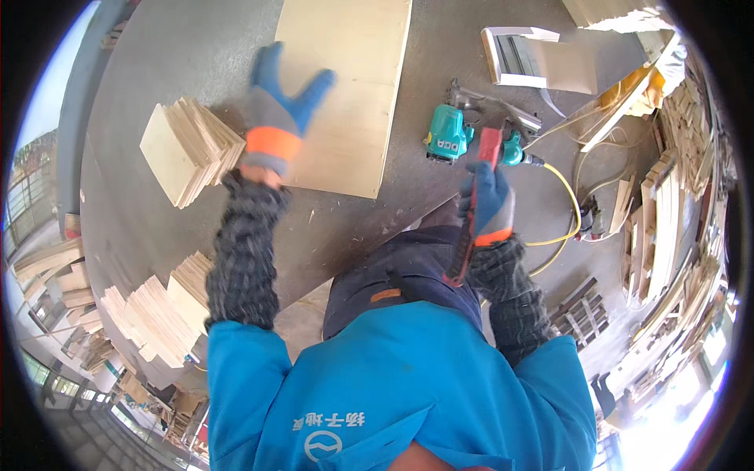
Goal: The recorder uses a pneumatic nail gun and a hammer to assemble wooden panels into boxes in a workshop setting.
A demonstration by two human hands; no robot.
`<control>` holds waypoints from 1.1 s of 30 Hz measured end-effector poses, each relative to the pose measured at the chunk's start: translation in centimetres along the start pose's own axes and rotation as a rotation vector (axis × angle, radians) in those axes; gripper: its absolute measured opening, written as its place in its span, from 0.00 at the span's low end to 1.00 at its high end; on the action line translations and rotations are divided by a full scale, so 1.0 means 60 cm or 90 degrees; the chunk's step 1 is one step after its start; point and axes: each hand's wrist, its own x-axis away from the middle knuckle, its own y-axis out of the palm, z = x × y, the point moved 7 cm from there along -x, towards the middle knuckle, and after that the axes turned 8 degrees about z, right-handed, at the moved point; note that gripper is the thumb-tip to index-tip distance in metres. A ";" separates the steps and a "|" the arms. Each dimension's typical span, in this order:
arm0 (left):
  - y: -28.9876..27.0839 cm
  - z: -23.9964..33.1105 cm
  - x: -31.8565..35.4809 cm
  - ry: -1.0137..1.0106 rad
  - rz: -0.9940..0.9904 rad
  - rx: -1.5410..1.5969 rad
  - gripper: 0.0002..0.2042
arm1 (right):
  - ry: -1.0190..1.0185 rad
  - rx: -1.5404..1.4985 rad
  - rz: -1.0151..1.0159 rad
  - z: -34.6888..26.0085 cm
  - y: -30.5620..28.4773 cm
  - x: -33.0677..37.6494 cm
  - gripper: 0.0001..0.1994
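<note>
My left hand (276, 106), in a blue-and-grey glove with an orange cuff, is open with thumb and fingers apart. It is over the left edge of a pale plywood panel (353, 102) on the dark table; motion blurs it, so I cannot tell whether it touches. My right hand (491, 200), gloved alike, is closed round a long, narrow red tool (490, 146) with a dark lower part, held in front of my right thigh; its exact kind is unclear. Just beyond that hand lies a teal nail gun (448, 132) with a yellow air hose (567, 184).
A stack of small plywood boards (188, 153) stands left of my left hand. More thin boards (153, 318) are piled at the near left. An opened white carton (518, 59) lies at the far right. Wood strips (664, 220) are heaped along the right side.
</note>
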 end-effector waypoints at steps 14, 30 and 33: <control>0.051 0.154 0.177 -0.001 -0.021 -0.151 0.35 | -0.254 0.350 -0.175 -0.350 0.104 -0.518 0.20; 0.007 0.114 0.199 -0.004 -0.013 -0.104 0.30 | -0.877 0.650 -0.381 -0.408 0.158 -0.420 0.16; 0.008 0.110 0.202 0.002 -0.010 -0.096 0.30 | -0.478 0.646 -0.443 -0.181 0.047 -0.323 0.24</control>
